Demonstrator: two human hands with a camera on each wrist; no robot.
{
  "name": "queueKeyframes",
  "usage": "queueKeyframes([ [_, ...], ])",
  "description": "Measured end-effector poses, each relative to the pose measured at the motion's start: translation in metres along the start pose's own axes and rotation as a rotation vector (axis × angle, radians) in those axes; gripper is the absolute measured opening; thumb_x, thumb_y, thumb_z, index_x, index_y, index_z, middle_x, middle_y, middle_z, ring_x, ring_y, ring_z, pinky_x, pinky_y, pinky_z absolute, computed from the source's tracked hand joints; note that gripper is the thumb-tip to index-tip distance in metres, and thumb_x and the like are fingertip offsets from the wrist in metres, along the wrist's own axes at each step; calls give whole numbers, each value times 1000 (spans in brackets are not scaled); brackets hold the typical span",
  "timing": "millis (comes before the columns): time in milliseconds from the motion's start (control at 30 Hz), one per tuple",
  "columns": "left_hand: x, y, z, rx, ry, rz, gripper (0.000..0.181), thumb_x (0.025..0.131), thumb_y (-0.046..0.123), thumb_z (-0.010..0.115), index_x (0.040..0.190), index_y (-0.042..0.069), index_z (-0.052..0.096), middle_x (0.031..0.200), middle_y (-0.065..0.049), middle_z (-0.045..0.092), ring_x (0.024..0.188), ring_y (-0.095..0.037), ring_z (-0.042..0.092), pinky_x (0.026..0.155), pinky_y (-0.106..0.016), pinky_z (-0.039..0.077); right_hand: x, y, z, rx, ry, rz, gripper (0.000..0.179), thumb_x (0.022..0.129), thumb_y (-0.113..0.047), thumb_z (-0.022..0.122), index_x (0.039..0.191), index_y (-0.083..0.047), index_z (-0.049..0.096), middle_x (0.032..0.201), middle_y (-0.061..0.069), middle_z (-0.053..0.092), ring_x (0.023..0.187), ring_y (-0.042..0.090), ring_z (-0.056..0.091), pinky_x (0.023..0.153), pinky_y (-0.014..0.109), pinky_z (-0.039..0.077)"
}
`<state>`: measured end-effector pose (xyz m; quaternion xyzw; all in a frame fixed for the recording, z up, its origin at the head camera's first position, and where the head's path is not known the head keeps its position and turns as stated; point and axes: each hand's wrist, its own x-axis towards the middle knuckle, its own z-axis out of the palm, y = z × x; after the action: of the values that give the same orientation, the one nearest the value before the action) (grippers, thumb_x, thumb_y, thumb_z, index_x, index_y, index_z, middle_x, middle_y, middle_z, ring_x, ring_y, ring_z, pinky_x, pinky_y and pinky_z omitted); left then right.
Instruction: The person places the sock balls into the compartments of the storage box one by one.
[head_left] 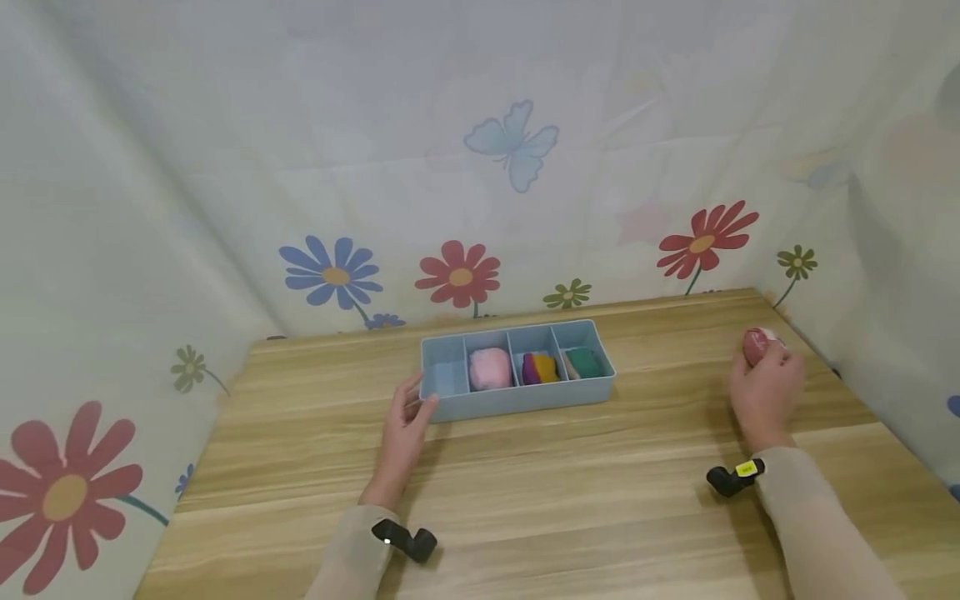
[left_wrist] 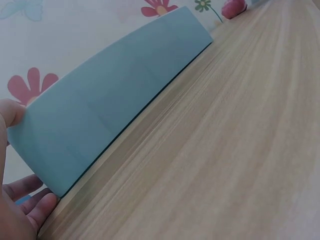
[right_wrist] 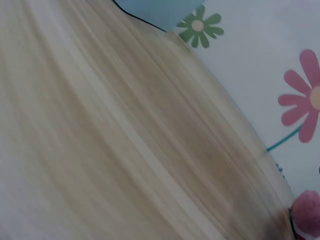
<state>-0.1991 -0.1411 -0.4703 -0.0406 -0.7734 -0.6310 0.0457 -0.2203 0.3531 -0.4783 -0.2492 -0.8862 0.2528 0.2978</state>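
Observation:
A light blue storage box (head_left: 517, 404) with four compartments in a row stands on the wooden table. My left hand (head_left: 405, 425) grips its left end, thumb at the front rim and fingers round the side; the left wrist view shows those fingers (left_wrist: 42, 207) low at the corner. Inside the box are a pale pink soft bundle (head_left: 491, 368), a purple and yellow one (head_left: 540, 368) and a green one (head_left: 583, 362); the leftmost compartment (head_left: 446, 371) shows its bare floor. Far to the right, my right hand (head_left: 767, 392) holds a dark pink rolled fabric bundle (head_left: 759, 343), partly hidden by fingers.
The wooden table (head_left: 570, 500) reaches a printed cloth (head_left: 360, 167) with flowers and a butterfly at the back and both sides. The right hand is close to the table's right edge. A black wrist camera (head_left: 405, 540) sits on the left sleeve, another camera (head_left: 731, 479) on the right.

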Motion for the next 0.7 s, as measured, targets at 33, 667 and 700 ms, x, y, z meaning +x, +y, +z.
queueKeyframes([
  [33, 1, -1, 0, -1, 3, 0, 49, 96, 26, 54, 141, 15, 38, 132, -18, 44, 115, -33, 47, 93, -49, 39, 3, 2, -2, -2, -31, 35, 51, 93, -23, 49, 127, 14, 39, 121, 36, 37, 111, 50, 36, 89, 60, 31],
  [667, 11, -35, 0, 3, 57, 51, 52, 90, 43, 58, 137, 26, 44, 126, -12, 50, 108, -27, 54, 88, -45, 44, 32, 26, -15, 44, -264, 310, 72, 92, -42, 37, 134, 15, 29, 132, 39, 29, 121, 51, 27, 95, 59, 25],
  [700, 10, -31, 0, -1, 52, 44, 51, 91, 40, 58, 137, 24, 43, 126, -13, 50, 108, -28, 53, 88, -46, 44, 32, 27, -15, 45, -264, 310, 70, 92, -41, 37, 134, 16, 31, 131, 39, 31, 120, 51, 28, 95, 59, 25],
])
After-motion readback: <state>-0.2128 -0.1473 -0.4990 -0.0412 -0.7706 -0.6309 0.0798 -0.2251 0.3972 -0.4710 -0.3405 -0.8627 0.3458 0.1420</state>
